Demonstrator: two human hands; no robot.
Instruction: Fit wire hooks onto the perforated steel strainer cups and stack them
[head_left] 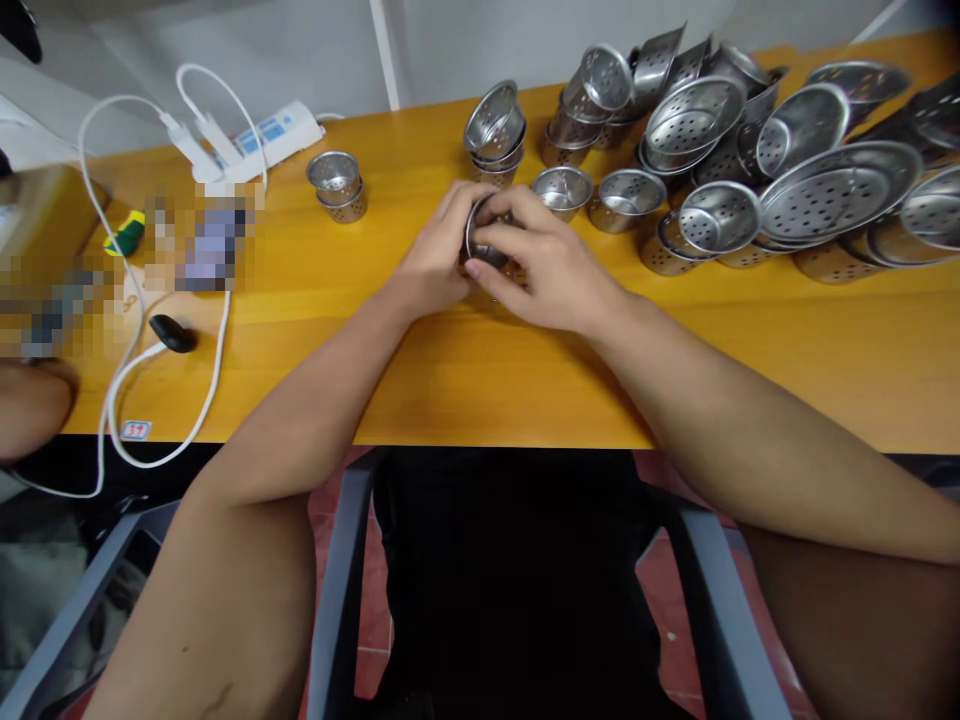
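Left hand gripped metal cup over table; right hand also gripped it, fingers across its mouth. Two stacked cups stood left.

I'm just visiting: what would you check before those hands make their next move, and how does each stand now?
1. Left hand against the side of the metal cup: ok.
2. Right hand at the cup's mouth: ok, fingers over it.
3. One cup or several nested in hand: cannot tell, the hands hide it.
4. Two-cup stack on the left upright: ok.
5. White cable away from both hands: ok.
6. Perforated metalware at right all level: not ok, several pieces tilt.
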